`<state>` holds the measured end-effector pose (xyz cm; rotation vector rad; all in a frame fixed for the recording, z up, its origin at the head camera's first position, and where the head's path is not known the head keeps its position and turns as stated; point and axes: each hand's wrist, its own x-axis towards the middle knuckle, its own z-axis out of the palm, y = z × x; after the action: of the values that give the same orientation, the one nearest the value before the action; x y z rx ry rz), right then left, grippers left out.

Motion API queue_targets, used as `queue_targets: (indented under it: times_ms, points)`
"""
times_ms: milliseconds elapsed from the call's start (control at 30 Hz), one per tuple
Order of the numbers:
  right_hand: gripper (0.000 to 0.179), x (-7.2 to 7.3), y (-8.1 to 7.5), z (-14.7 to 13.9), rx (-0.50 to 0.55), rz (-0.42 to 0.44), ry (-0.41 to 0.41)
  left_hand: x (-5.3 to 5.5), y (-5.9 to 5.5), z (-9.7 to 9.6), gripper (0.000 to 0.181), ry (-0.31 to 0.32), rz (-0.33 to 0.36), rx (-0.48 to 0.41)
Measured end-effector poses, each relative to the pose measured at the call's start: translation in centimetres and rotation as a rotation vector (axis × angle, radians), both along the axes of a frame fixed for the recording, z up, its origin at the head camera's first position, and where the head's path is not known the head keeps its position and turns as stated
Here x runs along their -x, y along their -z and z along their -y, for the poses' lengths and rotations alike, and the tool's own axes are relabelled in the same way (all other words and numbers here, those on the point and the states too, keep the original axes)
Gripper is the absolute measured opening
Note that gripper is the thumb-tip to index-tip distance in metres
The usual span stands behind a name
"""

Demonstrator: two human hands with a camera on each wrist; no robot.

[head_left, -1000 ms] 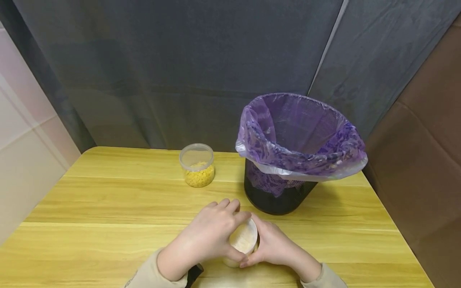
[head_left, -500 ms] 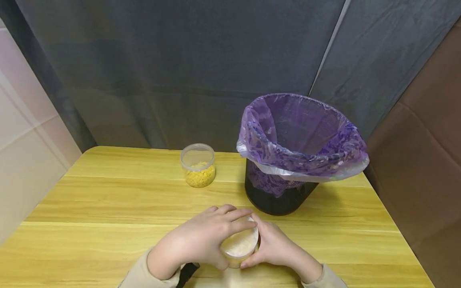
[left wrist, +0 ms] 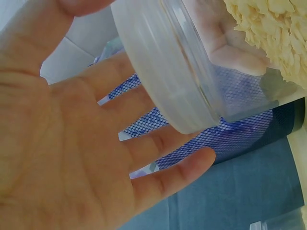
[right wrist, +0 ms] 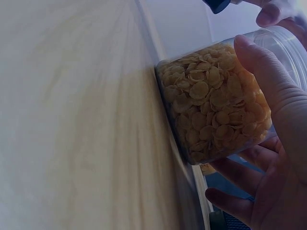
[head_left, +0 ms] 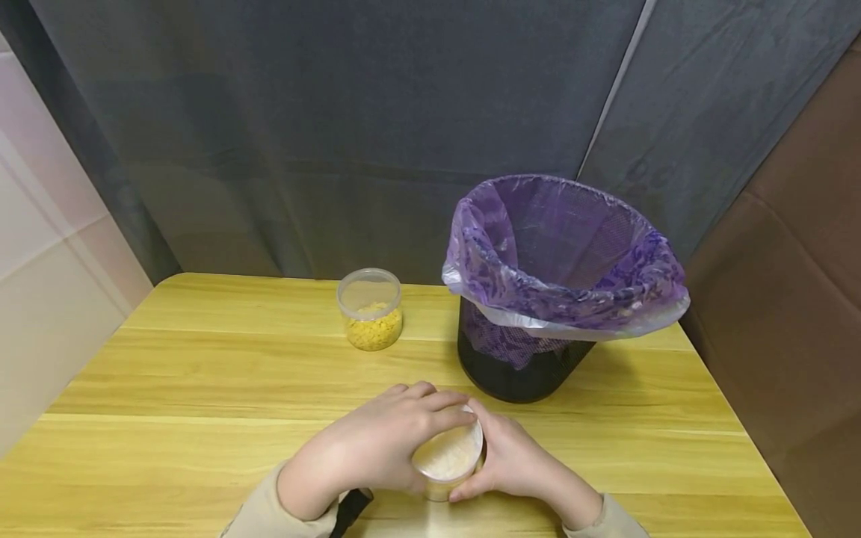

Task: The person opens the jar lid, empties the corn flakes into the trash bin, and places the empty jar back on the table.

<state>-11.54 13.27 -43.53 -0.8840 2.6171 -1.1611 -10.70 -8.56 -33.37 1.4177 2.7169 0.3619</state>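
Note:
A clear plastic jar [right wrist: 216,103] partly filled with pale yellow flakes stands on the table near me. Its translucent lid [head_left: 449,452] faces up. My right hand [head_left: 507,452] grips the jar's right side, with the thumb on the near wall and fingers round the far side. My left hand [head_left: 373,444] spans the lid, its fingers across the far rim and its thumb at the near left edge. In the left wrist view, the fingers spread behind the lid's side wall. A second clear jar [head_left: 368,306], partly filled with yellow bits, stands farther back.
A black mesh bin [head_left: 507,377] with a purple bag [head_left: 565,299] folded over its rim stands at the back right. A grey curtain [head_left: 303,134] hangs behind the wooden table [head_left: 202,373]. Brown cloth [head_left: 787,299] borders the right side.
My left hand has turned on the lid: its thumb moved left along the near rim and its fingers stretched rightward over the far rim. The right hand and jar stay in place.

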Motion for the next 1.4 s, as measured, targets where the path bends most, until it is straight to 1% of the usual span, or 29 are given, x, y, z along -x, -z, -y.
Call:
queue_targets:
  times_ms: [233, 400, 533, 833, 1000, 1300, 1400]
  points:
    - [0.101, 0.0, 0.1, -0.1, 0.015, -0.005, -0.002, 0.1, 0.1, -0.1, 0.076, 0.006, -0.040, -0.031]
    - [0.096, 0.0, 0.1, -0.1, 0.006, -0.001, 0.000, 0.1, 0.3, -0.3, 0.072, -0.008, -0.071, -0.049]
    - [0.094, 0.0, 0.2, -0.2, 0.001, -0.003, 0.002, 0.1, 0.4, -0.4, 0.072, -0.024, -0.095, -0.047]
    - [0.095, -0.1, 0.2, -0.1, 0.013, -0.021, 0.004, 0.1, 0.6, -0.7, 0.077, -0.054, -0.133, -0.062]
    - [0.098, 0.0, 0.2, -0.1, 0.038, -0.001, -0.004, 0.2, 0.7, -0.9, 0.077, -0.066, -0.183, -0.066]
    - [0.102, 0.1, 0.1, -0.1, 0.026, 0.010, -0.008, 0.4, 0.9, -1.0, 0.076, -0.078, -0.228, -0.069]
    - [0.103, 0.1, 0.1, 0.0, 0.035, 0.014, -0.011, 0.4, 1.0, -1.0, 0.078, -0.089, -0.241, -0.067]
